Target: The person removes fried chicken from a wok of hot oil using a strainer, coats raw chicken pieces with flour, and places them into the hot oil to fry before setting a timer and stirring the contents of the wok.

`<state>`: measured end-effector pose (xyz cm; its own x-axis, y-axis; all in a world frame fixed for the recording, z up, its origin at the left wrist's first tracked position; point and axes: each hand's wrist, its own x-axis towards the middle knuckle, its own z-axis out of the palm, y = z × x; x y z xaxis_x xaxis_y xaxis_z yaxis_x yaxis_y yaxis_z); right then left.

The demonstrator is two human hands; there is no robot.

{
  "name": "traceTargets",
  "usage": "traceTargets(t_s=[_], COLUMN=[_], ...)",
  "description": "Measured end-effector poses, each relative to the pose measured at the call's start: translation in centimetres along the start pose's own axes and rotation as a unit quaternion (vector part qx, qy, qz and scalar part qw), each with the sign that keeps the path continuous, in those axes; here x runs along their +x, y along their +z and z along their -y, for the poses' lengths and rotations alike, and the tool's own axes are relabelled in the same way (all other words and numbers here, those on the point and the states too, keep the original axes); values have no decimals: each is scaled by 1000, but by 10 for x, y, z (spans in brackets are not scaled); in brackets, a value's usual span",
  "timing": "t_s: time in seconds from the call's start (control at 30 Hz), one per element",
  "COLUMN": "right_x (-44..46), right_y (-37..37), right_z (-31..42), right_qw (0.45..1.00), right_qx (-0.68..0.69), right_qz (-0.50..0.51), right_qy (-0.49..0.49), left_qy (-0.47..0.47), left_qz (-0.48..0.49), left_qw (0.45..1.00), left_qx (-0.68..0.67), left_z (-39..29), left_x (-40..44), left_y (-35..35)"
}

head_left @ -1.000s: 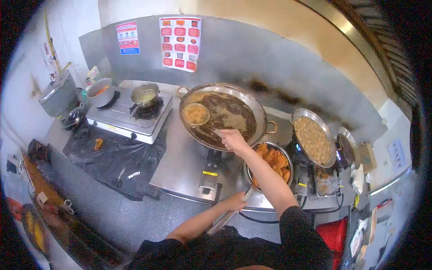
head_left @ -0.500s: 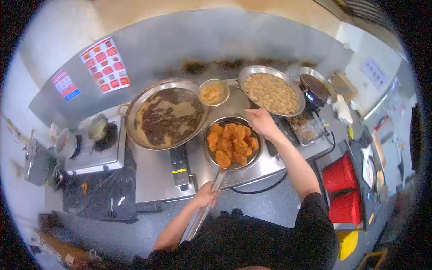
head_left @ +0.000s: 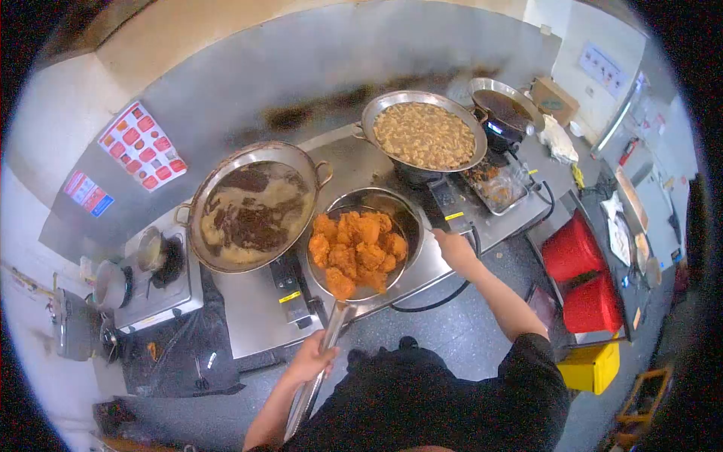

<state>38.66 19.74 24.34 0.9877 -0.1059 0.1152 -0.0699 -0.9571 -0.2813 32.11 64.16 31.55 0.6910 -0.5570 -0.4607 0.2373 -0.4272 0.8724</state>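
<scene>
My left hand [head_left: 312, 358] is closed around the long metal handle of a round strainer [head_left: 348, 292]. Orange-brown fried chicken pieces [head_left: 358, 248] are heaped in the strainer, above the steel counter. My right hand [head_left: 456, 253] grips a thin handle [head_left: 429, 226] at the strainer's right; the head of that tool is hard to make out against the shiny metal rim. Left of the chicken stands a wide two-handled pan [head_left: 260, 203] of dark, foamy oil. Behind and to the right, another wide pan [head_left: 423, 135] is full of small pale-brown pieces.
A third pan of dark liquid [head_left: 503, 109] stands at the far right. Nearby lies a metal tray [head_left: 497, 188] with brown scraps. On the left is a stove [head_left: 162, 282] with small pots. Red bins [head_left: 591, 301] and a yellow bin [head_left: 591, 367] stand at the right.
The view has turned. The chicken strainer is nearer the front left. My right hand has lowered, and the small skimmer of pale bits has left its place beside the oil pan.
</scene>
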Motion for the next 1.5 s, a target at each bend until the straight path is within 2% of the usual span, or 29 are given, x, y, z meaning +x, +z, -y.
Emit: traceTargets(t_s=[0.17,0.23,0.27,0.37,0.53,0.63,0.73,0.83,0.87,0.97,1.07,1.23,1.27,1.37,1.47,1.5], right_x=[-51,-71,-78,-98,-113,-118,-128,-143,-147,-154,-152,-148,-147,-143,-143,-144], right_y=[9,22,25,7,7,-12,-37,-37,-34,-12,6,15,17,30,28,24], right_z=[-7,-14,-17,1,-8,-12,7,10,11,17,13,17,20,11,6,3], right_qw=[994,994,993,972,981,986,993,998,998,993,988,976,969,983,971,961], right_qx=[65,74,77,186,110,72,5,-6,20,86,119,196,208,167,225,269], right_qz=[-8,-54,-77,-49,-132,-138,-118,-63,-63,-68,-80,-57,-36,-62,-74,-38], right_qy=[85,60,49,132,94,57,21,-1,13,46,66,78,127,38,38,55], left_qy=[-33,-48,-29,1,3,11,11,31,41,96,112,81,69,60,16,8], left_qz=[-21,-20,-15,3,11,2,-5,11,3,-30,-46,-57,-63,-50,-75,-81], left_qw=[999,998,998,994,995,994,999,996,998,993,990,990,991,988,987,988], left_qx=[-6,-44,-60,-106,-99,-105,-47,-87,-48,-57,-69,-101,-95,-132,-141,-128], left_z=[-21,-15,-6,7,-4,-20,-7,18,16,34,49,69,69,59,55,54], left_x=[-5,1,5,10,-4,-19,-16,16,28,75,118,147,147,143,140,137], left_y=[5,6,6,5,6,7,6,15,19,37,45,52,54,56,67,69])
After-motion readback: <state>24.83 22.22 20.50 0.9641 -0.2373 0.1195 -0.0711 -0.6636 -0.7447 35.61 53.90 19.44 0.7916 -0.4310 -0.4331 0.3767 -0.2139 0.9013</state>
